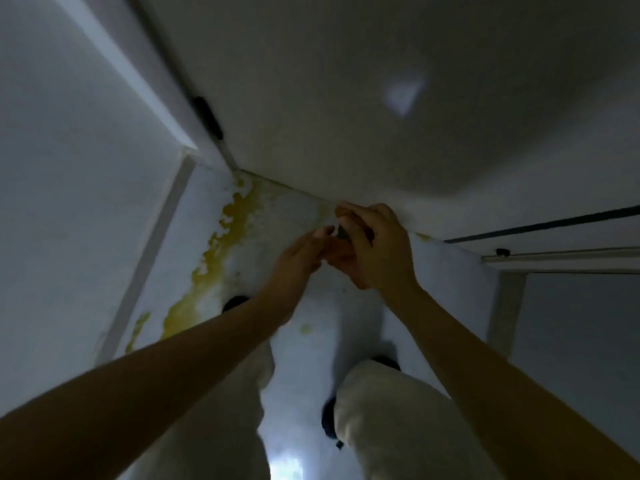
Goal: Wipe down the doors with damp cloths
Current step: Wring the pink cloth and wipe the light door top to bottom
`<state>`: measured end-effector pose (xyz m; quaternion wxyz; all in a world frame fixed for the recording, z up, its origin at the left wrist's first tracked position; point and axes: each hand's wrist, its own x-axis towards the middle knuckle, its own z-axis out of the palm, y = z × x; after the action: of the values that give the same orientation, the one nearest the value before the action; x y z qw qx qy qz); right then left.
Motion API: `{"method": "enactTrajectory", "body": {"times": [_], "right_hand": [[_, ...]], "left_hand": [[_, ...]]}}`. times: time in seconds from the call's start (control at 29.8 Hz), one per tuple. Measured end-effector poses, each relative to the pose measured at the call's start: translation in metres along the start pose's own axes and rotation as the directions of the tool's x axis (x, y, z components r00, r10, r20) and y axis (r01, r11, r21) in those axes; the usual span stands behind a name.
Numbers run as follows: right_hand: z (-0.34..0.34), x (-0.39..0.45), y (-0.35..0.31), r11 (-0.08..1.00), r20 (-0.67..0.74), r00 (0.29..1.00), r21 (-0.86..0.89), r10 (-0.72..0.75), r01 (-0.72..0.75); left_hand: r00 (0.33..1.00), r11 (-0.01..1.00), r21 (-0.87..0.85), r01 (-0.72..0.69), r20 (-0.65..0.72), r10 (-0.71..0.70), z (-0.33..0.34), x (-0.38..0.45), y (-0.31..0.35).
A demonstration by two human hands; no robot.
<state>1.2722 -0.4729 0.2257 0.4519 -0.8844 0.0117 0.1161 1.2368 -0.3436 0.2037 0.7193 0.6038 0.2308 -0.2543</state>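
The door [381, 81] fills the far part of the scene, its bottom edge meeting the floor [298, 220] just beyond both hands. The left hand [301, 251] and right hand [374, 247] touch each other near that edge. A hinge [207, 116] sits on the door's left side, the door frame [114, 64] farther left. The person's legs [398, 427] stand nearest, below the hands.

The picture is dim and grayish. A pale bright patch shines on the white door [401, 95], and another glows on the floor [287, 465] at the bottom. Both hands look smeared and soft. Straight lines bend near the edges.
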Motion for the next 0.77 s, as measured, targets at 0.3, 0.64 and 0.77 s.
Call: {"method": "enactTrajectory", "body": {"times": [0.3,0.64,0.77], "right_hand": [[-0.085,-0.13,-0.22,0.971,0.276,0.952,0.153,0.134,-0.181],[-0.038,-0.315,-0.372,0.991,0.837,0.539,0.128,-0.095,-0.025],[0.033,-0.432,-0.405,0.985,0.949,0.292,0.075,-0.117,0.153]], "left_hand": [[0.964,0.966,-0.236,-0.1,-0.265,0.035,0.013,-0.281,0.107],[0.571,0.667,-0.502,-0.55,-0.809,-0.138,-0.022,-0.548,0.083],[0.371,0.605,-0.433,-0.668,-0.899,-0.233,-0.063,-0.668,0.009]]}}
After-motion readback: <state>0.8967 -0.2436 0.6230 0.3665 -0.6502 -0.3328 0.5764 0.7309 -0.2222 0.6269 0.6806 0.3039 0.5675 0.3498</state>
